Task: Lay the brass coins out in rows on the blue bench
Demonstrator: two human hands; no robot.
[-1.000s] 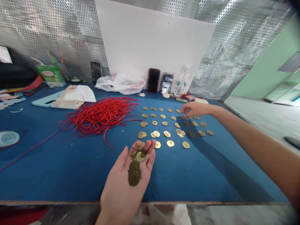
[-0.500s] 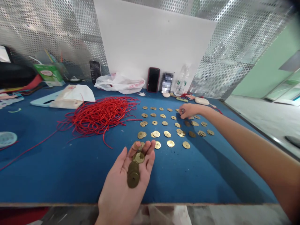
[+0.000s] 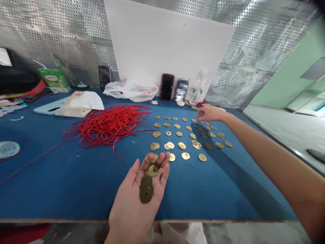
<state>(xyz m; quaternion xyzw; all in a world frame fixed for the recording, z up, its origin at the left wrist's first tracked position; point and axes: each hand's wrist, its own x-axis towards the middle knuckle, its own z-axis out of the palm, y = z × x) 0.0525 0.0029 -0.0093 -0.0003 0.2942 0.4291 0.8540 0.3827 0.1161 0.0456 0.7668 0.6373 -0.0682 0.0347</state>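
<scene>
My left hand point(image 3: 138, 200) lies palm up over the near edge of the blue table point(image 3: 76, 183), cupping a small stack of brass coins point(image 3: 147, 184) with square holes. My right hand point(image 3: 209, 113) is stretched far out over the back right of the coin rows, fingers pinched together near a coin; what it holds, if anything, is too small to make out. Several brass coins point(image 3: 185, 140) lie in rows on the blue surface between the two hands. A tangle of red cord point(image 3: 111, 123) lies to the left of the coins.
Along the back stand a white board point(image 3: 170, 44), a red phone point(image 3: 167, 87), a black phone point(image 3: 104, 77), a clear bottle point(image 3: 199, 87) and a white plastic bag point(image 3: 130, 90). A tissue pack point(image 3: 78, 105) and a green box point(image 3: 54, 79) lie at left.
My right hand has shifted slightly back and up over the far coins, its fingers now pinched. My left hand has stayed nearly still with its coins.
</scene>
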